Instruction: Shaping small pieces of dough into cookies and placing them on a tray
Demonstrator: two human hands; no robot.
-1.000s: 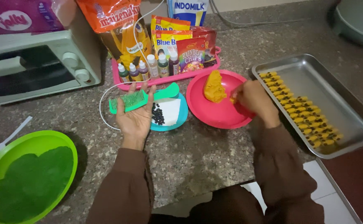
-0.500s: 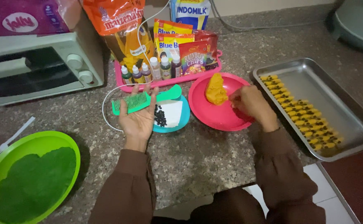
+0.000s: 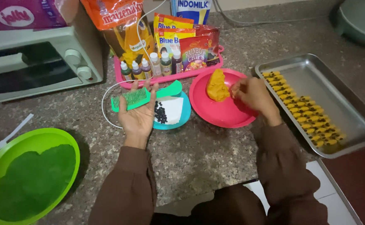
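Note:
My left hand [image 3: 138,114] lies palm up and holds a green comb [image 3: 143,96] across its fingers, just left of a small teal plate [image 3: 185,117] with dark chips on white paper. My right hand [image 3: 253,96] is over the pink plate [image 3: 222,114], fingers pinched at the edge of an orange lump of dough [image 3: 216,85]. Whether a bit of dough is between the fingers I cannot tell.
A steel tray [image 3: 328,87] with rows of small yellow dough pieces lies at the right. A green bowl [image 3: 26,177] of green dough and a white fork [image 3: 5,135] lie at the left. A toaster oven [image 3: 36,62] and a pink tray [image 3: 166,78] of small bottles and packets stand behind.
The view has shifted slightly. Both hands stay in about the same places; my right hand keeps working at the edge of the orange dough.

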